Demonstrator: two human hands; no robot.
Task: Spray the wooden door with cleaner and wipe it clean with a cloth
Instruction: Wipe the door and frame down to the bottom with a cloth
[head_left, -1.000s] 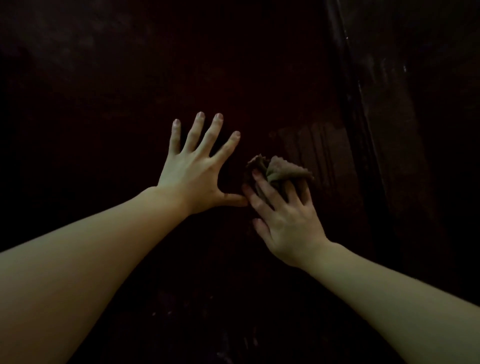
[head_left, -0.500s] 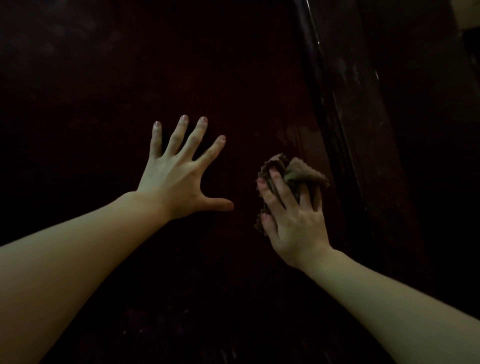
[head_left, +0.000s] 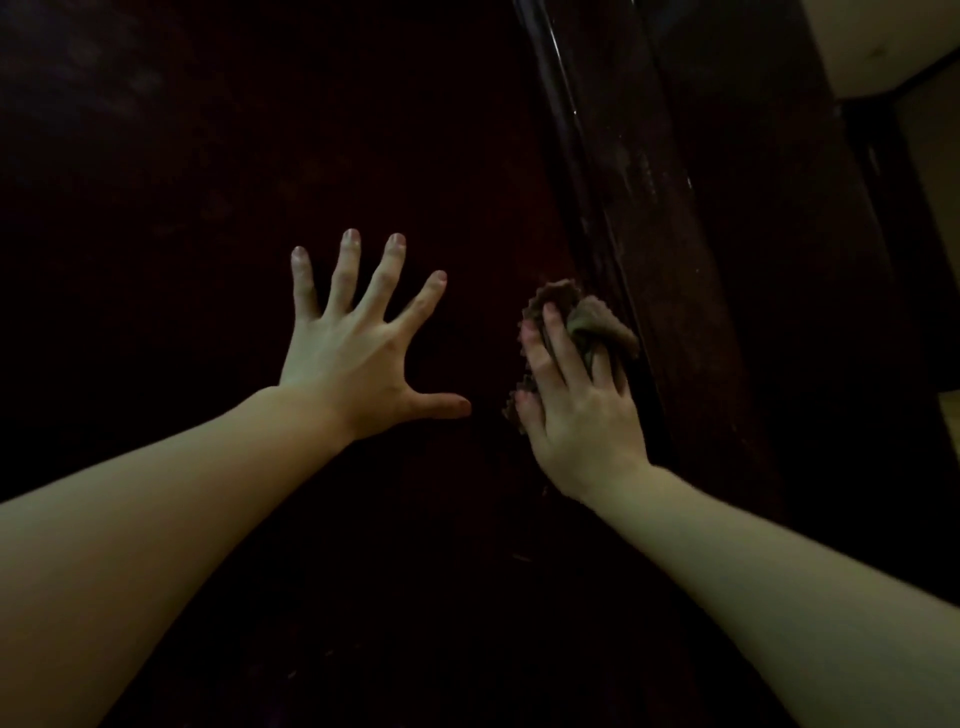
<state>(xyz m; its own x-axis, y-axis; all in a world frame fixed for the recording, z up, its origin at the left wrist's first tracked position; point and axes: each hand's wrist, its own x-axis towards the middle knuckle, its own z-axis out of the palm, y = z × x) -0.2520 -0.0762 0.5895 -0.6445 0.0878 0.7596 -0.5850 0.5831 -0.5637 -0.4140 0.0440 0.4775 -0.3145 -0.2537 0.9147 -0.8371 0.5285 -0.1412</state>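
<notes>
Starting at the left, I see the left hand (head_left: 349, 358) lying flat against the dark wooden door (head_left: 208, 182), with all fingers straight and spread wide and the thumb pointing to the right. It holds nothing. Just beside the thumb tip, a little apart from it, the right hand (head_left: 576, 410) presses a crumpled brownish cloth (head_left: 597, 319) against the door. Its fingers lie over the cloth and bend slightly around it, and folds of the cloth stick out above the fingertips and under the thumb. The cloth sits close to a raised vertical moulding (head_left: 623, 208). Far right, a pale wall (head_left: 883, 36) shows at the upper corner.
</notes>
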